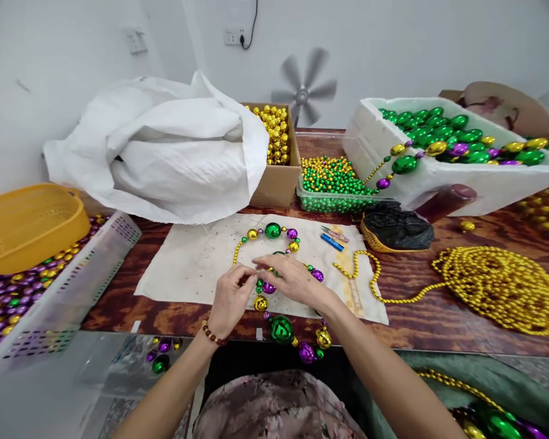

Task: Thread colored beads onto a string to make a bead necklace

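Observation:
A bead necklace point(281, 329) of shiny green, purple and gold balls lies looped on the white cloth point(187, 262) and hangs over the table's front edge. My left hand point(233, 292), with a brown bead bracelet on its wrist, pinches the necklace near small green beads. From the other side, my right hand point(290, 277) bends over the strand, its thumb and fingers closed at the same spot and partly covering the beads. The exact bit between the fingertips is too small to make out. Scissors point(335, 233) and a blue lighter-like object point(332, 242) lie beyond my right hand.
A pile of gold bead chain point(503, 289) sits at the right, one strand reaching the cloth. Behind stand a foam box point(443, 183) of green beads, a clear tub point(333, 201) and a cardboard box point(277, 183). A white sack point(178, 158) and bead-filled basket point(77, 292) are left.

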Action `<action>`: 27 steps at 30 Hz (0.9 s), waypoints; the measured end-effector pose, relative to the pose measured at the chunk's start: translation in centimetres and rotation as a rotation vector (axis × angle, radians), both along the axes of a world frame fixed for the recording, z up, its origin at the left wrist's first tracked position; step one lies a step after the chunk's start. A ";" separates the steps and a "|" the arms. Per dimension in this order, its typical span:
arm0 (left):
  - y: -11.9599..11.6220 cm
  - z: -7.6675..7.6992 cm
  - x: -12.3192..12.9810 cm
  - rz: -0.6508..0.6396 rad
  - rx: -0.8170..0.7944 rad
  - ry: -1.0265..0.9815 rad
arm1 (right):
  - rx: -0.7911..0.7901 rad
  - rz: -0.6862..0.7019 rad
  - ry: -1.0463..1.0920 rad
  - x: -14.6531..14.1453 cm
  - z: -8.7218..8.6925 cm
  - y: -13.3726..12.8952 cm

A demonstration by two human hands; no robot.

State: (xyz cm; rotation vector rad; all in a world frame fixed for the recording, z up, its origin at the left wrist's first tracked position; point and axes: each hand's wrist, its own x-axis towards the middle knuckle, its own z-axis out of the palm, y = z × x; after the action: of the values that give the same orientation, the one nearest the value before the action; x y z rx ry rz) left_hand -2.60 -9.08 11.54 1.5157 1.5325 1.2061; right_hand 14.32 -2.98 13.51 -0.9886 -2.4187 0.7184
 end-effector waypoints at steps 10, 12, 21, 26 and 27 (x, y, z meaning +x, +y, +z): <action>0.0 -0.3 1.9 0.068 0.090 0.158 | -0.123 -0.302 -0.145 0.4 0.3 -4.2; -0.1 -0.5 1.9 0.066 0.095 0.180 | -0.127 -0.348 -0.134 -0.2 -0.8 -5.2; 0.3 0.5 0.7 -0.175 0.045 0.358 | -0.716 0.031 0.457 5.4 -0.4 -1.4; 2.1 0.2 0.1 -0.281 -0.225 0.157 | -0.681 -0.040 0.306 11.9 1.9 5.8; 2.6 0.1 0.2 -0.306 -0.308 0.083 | -0.650 -0.064 0.261 13.0 2.1 7.2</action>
State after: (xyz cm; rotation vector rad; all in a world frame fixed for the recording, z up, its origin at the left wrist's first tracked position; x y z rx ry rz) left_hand -2.44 -6.53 11.62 1.5365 1.3996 0.7064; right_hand 27.32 4.26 15.62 -1.1057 -1.9426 1.5580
